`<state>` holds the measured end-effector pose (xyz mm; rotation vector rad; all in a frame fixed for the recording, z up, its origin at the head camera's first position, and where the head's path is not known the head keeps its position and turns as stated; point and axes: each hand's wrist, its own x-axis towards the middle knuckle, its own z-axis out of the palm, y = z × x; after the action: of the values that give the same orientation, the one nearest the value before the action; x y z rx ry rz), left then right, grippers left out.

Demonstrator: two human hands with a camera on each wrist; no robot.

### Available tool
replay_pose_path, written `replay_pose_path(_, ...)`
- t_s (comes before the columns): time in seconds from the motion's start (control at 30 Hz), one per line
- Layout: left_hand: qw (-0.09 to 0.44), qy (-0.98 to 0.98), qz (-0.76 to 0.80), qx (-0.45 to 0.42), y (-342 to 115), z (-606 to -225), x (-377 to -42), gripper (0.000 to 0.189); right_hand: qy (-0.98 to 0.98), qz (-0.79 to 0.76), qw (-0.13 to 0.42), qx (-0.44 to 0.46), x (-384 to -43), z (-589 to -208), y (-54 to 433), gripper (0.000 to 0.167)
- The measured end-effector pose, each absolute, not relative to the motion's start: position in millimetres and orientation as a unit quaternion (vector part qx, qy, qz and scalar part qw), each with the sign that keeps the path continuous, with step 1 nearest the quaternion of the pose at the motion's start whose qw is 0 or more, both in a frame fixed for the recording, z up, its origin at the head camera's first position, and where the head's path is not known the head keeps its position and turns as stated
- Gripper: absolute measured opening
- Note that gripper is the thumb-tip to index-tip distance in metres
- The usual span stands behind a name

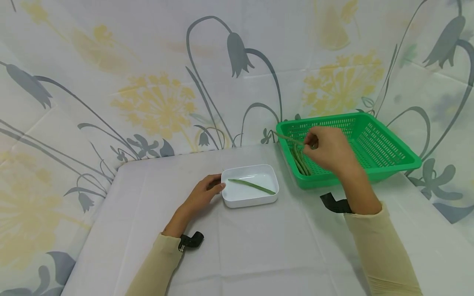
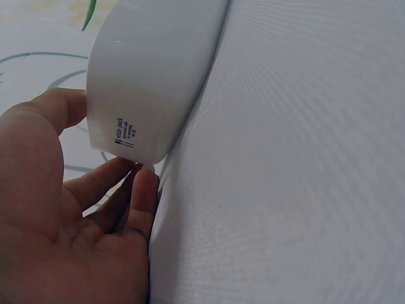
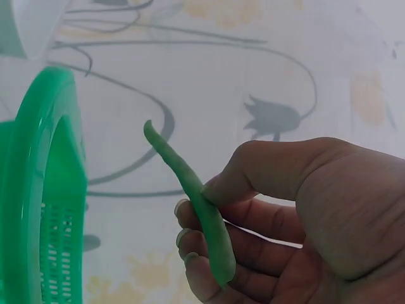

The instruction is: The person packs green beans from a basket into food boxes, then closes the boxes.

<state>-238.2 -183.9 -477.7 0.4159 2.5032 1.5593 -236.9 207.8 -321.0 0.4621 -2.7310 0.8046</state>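
My right hand (image 1: 327,148) is raised over the green plastic basket (image 1: 318,181), pinching a green bean (image 3: 218,237) between thumb and fingers. In the right wrist view this bean slants up and left, its narrow tip free. Several more green beans (image 1: 301,161) lie inside the basket at its left end. My left hand (image 1: 201,193) holds the left end of a small white dish (image 1: 252,202), thumb at the upper edge and fingertips low on its side. One green bean (image 1: 253,186) lies slantwise in that dish.
A white cloth (image 1: 259,255) covers the table. Behind it hangs a flower-printed curtain (image 1: 159,49), close to the back of the basket. The basket stands to the right of the dish, with a strip of cloth between them.
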Motion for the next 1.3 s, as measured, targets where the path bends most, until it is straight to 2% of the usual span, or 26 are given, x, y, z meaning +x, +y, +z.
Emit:
replay_pose_path(0.17,0.08,0.836,0.525,0.139,-183.7,-478.5,-239.2,0.057,-0.936,0.267,0.133,0.188,-232.6,-320.3,194.9,0.007)
replay_pose_path(0.47,0.082,0.836,0.524,0.139,-184.7,-477.1,-236.9,0.058,-0.927,0.274,0.107,0.232,-228.0,-327.2,168.5,0.011)
replay_pose_path(0.9,0.079,0.832,0.531,0.138,-181.5,-475.1,-234.4,0.057,-0.92,0.247,0.082,0.292,-228.8,-358.4,133.6,0.013)
replay_pose_path(1.3,0.074,0.834,0.526,0.147,-184.2,-479.1,-239.0,0.055,-0.914,0.22,0.097,0.327,-233.3,-386.4,110.8,0.014)
